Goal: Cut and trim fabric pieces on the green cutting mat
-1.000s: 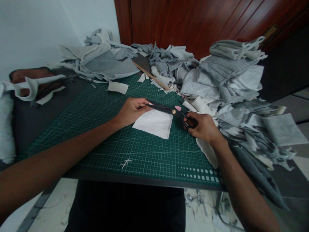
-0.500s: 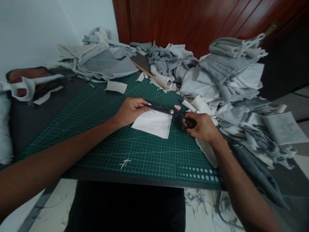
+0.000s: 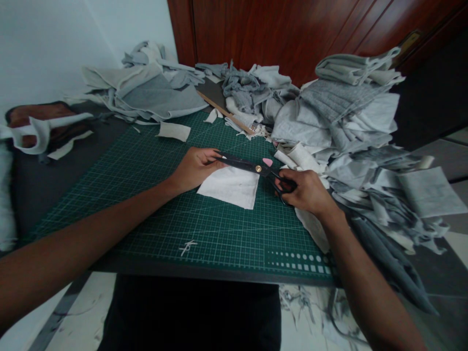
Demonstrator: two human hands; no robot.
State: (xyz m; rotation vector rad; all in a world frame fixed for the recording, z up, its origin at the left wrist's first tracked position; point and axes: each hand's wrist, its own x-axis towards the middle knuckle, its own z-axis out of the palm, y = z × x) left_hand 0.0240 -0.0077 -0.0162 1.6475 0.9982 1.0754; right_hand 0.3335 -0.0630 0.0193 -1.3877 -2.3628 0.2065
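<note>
My right hand [image 3: 303, 191] is closed around the handles of black scissors [image 3: 248, 166], whose blades point left along the upper edge of a white fabric piece [image 3: 231, 187]. The blades look closed or nearly so. My left hand [image 3: 197, 168] pinches the fabric's upper left corner, close to the scissor tips. The lower part of the fabric rests on the green cutting mat [image 3: 157, 219]. Just beyond the scissors' pivot lies a small pink piece [image 3: 267, 162], perhaps tailor's chalk.
Heaps of grey and white cloth [image 3: 329, 112] fill the right and back. A wooden stick [image 3: 224, 112] lies among scraps, near a cream fabric rectangle [image 3: 174, 131]. Thread snippets [image 3: 188, 247] sit near the front edge. More cloth [image 3: 157, 95] is piled at the back left.
The view has shifted very slightly. Both hands, the scissors and the fabric keep almost the same positions relative to each other.
</note>
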